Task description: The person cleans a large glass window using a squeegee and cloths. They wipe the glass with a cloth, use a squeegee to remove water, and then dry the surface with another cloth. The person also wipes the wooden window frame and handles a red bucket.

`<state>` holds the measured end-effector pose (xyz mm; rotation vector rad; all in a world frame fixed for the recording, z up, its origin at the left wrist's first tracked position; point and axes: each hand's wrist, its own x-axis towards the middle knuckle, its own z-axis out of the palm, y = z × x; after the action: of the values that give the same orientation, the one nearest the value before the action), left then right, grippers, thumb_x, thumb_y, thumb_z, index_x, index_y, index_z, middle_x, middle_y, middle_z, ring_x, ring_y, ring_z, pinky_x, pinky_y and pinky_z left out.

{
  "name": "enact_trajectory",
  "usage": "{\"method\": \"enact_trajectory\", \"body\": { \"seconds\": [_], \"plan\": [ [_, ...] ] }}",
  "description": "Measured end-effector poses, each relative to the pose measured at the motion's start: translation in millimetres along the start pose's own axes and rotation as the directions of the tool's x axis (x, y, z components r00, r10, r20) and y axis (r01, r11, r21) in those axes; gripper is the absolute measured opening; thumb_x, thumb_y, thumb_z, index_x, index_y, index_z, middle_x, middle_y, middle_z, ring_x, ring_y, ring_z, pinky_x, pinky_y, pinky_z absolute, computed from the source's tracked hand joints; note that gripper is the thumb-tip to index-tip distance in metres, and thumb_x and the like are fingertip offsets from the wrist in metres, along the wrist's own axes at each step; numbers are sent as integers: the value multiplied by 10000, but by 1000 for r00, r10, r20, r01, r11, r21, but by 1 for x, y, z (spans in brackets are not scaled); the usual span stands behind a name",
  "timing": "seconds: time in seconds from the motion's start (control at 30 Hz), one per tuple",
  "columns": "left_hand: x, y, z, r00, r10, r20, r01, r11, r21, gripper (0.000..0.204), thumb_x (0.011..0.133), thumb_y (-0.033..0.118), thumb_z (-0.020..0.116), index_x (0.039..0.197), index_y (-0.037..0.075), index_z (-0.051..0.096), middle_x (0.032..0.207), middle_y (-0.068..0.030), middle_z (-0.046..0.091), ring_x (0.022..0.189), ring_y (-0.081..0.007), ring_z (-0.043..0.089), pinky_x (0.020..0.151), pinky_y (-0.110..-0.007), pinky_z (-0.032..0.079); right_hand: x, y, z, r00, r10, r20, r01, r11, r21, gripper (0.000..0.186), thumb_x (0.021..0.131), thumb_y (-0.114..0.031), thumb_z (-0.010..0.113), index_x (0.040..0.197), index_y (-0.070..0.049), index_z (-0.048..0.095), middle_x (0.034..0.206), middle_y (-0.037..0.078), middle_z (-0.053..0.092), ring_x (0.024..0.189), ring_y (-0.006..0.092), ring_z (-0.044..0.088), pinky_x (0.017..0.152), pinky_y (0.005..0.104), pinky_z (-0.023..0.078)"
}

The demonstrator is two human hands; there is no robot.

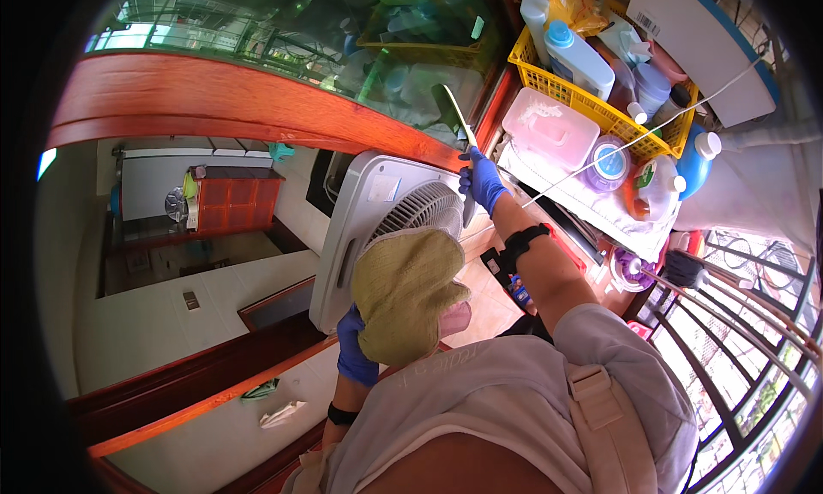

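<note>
My right hand (483, 180), gloved in blue, closes around the end of a slim, pale tool (460, 113), which angles up in front of the window glass (394, 57). My left hand (355, 350) is at a green cloth (407, 293) that hides its fingers; whether they grip, I cannot tell. The cloth overlaps my view of a white fan (416, 209).

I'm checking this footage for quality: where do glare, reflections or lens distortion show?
Head view: daylight nearly washes out parts behind the barred grille; head view: the glass pane carries reflections with a green tint; head view: the fisheye bows the red-brown wooden beam, and the picture's corners fall to black; head view: the gloved right hand looks fairly sharp.
</note>
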<state>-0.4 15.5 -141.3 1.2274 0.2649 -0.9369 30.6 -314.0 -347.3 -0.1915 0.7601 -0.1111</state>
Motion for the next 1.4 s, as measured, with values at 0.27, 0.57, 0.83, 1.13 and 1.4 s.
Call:
{"method": "enact_trajectory", "body": {
  "seconds": [0.27, 0.57, 0.83, 1.13, 1.4],
  "plan": [
    [-6, 23, 60, 998, 51, -33, -44, 984, 172, 725, 567, 90, 510, 1281, -32, 470, 1215, -176, 569, 1077, -291, 585, 975, -371, 445, -6, -34, -40, 1000, -9, -15, 6, 980, -197, 347, 944, -452, 435, 1018, -126, 528, 600, 19, 394, 450, 146, 345, 434, 313, 310],
    [9, 14, 118, 962, 143, 231, -164, 984, 75, 671, 676, 109, 512, 1331, -6, 424, 1255, -146, 543, 1145, -254, 548, 992, -373, 439, -158, -72, -74, 858, 277, 432, -235, 960, -149, 400, 971, -375, 426, 1115, -16, 529, 615, -20, 375, 444, 76, 347, 407, 229, 300],
    [45, 6, 185, 883, 229, 411, -340, 915, 219, 716, 658, -111, 488, 1359, -3, 386, 1284, -79, 512, 1174, -181, 509, 1018, -316, 389, -279, -51, -41, 818, 530, 226, -421, 817, -394, 374, 972, -386, 434, 1073, -39, 530, 556, -40, 303, 405, 66, 269, 385, 243, 234],
    [70, -5, 147, 933, 52, 356, -201, 896, 396, 660, 705, -82, 494, 1352, -6, 392, 1275, -77, 525, 1177, -180, 509, 1020, -309, 393, -309, -102, -31, 789, 438, 431, -383, 899, -211, 421, 967, -360, 444, 1154, 13, 509, 572, 6, 364, 358, 70, 283, 321, 202, 224],
    [55, 3, 89, 973, -18, 231, -3, 996, 89, 638, 788, 42, 474, 1407, 28, 322, 1361, -110, 455, 1228, -214, 480, 1047, -346, 380, -300, -159, 88, 859, 13, 512, 230, 884, -408, 406, 933, -356, 493, 1050, 26, 565, 548, 20, 423, 374, 103, 362, 340, 234, 287]
  ]
}}
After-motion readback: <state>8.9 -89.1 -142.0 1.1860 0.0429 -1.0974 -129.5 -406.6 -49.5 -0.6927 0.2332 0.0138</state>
